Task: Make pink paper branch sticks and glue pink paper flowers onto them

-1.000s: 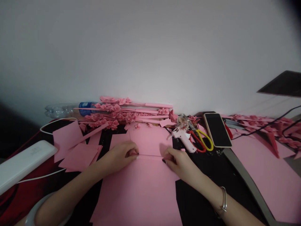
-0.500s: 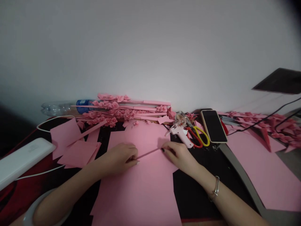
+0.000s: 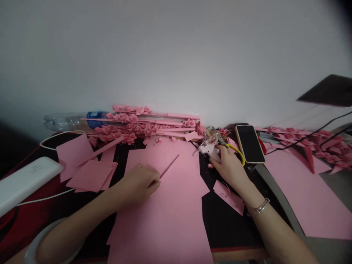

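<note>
The left hand pinches the thin pink paper stick, probably light, crushable, best held near its end; the right hand touches the white plastic glue gun, grip unclear.

Dim light, wall brightest mid-frame, soft detail

Over the flat pink paper sheets, a hand could pass between the thin pink stick in the left hand and the right hand. Beyond, heaped pink paper flowers block the way; rightward, a white plastic glue gun, yellow-handled scissors and pale-edged black phone crowd the surface.
</note>
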Motion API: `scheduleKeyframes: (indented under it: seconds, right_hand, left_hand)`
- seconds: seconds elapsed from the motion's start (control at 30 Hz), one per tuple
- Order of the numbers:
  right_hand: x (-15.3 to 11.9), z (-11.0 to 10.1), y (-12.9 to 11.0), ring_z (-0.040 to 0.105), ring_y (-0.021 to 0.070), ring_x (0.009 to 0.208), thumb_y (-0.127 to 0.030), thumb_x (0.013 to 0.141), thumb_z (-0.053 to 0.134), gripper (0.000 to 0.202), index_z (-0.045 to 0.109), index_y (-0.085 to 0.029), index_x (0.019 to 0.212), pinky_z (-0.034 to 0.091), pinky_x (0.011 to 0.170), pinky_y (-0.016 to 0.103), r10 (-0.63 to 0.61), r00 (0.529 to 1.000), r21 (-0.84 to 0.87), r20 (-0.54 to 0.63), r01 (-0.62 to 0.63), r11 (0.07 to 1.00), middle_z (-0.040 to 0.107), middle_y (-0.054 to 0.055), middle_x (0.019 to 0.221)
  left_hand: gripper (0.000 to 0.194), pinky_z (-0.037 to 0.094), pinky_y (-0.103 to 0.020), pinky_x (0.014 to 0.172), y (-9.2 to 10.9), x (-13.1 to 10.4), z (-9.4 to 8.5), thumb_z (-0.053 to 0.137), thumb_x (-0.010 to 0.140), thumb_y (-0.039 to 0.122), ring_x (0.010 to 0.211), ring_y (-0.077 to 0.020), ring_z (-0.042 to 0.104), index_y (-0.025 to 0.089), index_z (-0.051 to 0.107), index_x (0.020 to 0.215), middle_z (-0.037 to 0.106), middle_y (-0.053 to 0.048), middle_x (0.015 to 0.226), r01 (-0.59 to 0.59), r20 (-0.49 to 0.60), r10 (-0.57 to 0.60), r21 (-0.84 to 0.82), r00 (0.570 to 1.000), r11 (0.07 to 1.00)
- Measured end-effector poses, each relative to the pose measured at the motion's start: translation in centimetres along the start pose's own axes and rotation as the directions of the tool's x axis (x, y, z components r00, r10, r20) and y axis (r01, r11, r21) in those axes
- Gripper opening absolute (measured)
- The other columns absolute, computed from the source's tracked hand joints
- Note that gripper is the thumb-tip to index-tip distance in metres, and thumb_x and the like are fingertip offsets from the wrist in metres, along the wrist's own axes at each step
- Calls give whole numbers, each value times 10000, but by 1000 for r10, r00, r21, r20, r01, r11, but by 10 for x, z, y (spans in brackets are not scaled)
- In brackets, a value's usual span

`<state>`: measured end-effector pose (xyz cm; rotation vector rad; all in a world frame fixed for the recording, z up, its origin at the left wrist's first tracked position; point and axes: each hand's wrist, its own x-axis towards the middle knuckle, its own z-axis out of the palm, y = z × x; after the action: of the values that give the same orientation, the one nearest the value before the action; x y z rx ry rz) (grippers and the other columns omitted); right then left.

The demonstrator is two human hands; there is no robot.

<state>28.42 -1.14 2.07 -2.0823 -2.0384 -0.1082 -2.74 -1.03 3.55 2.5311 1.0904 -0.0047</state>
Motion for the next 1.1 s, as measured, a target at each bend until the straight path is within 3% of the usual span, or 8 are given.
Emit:
scheduleKeyframes:
  seconds: [0.3,0.43,0.5,0.57,0.63,0.77,0.9,1.1]
  right_hand:
    - [0,-13,-10,602,338,981,-184,722,554,415,519,-75,1121,481,767,395,86,995,-56,-59,-89,994,627,216,1062]
    - [1,-21,-10,624,309,869,-228,721,559,383,559,-118,1088,472,725,382,130,980,89,-150,-118,989,665,162,992]
    - [-1,-25,-12,608,247,711,-227,730,539,254,587,-152,967,452,634,333,145,974,230,-173,-103,968,660,95,817]
    - [-3,-29,-17,513,171,525,-252,755,517,75,553,-185,750,382,506,278,159,980,399,-123,-98,912,559,15,596]
    - [-8,-30,-23,409,119,433,-302,784,508,190,459,-211,625,304,428,243,144,990,586,-4,-115,802,443,-37,488]
    - [-16,-27,-39,387,88,399,-335,809,500,232,438,-208,626,286,398,209,-32,962,800,270,-206,564,431,-59,450]
    - [-21,-20,-49,385,76,373,-284,793,519,159,481,-191,670,292,381,194,-122,908,779,400,-267,567,463,-68,449]
    - [-22,-10,-54,455,94,367,-286,831,497,238,490,-193,612,322,388,195,-128,911,717,391,-215,663,506,-46,416]
  left_hand:
    - [295,279,-306,625,7,0,4,412,872,218,584,-144,418,172,410,581,505,0,609,90,9,-90,49,996,995]
    - [283,325,-326,662,12,0,6,384,890,195,598,-154,464,164,505,636,568,-22,649,96,21,-98,85,995,992]
    - [293,336,-338,665,13,0,8,361,902,186,598,-159,477,157,540,672,597,-40,680,87,7,-89,104,996,991]
    - [306,341,-352,664,12,0,11,338,908,173,588,-164,481,155,553,692,607,-53,696,78,-3,-78,125,997,989]
    - [301,342,-368,662,11,0,14,335,902,147,574,-170,485,155,553,694,606,-62,693,71,-4,-71,142,997,987]
    - [251,335,-396,654,11,0,17,373,855,90,554,-189,503,151,558,696,615,-89,696,66,-15,-64,158,998,985]
    - [250,346,-406,645,16,-2,14,368,853,89,569,-210,526,141,581,732,636,-107,731,51,32,-58,184,998,982]
    - [293,365,-405,672,17,-1,14,328,895,141,608,-208,529,151,580,745,638,-86,749,81,42,-90,187,995,979]
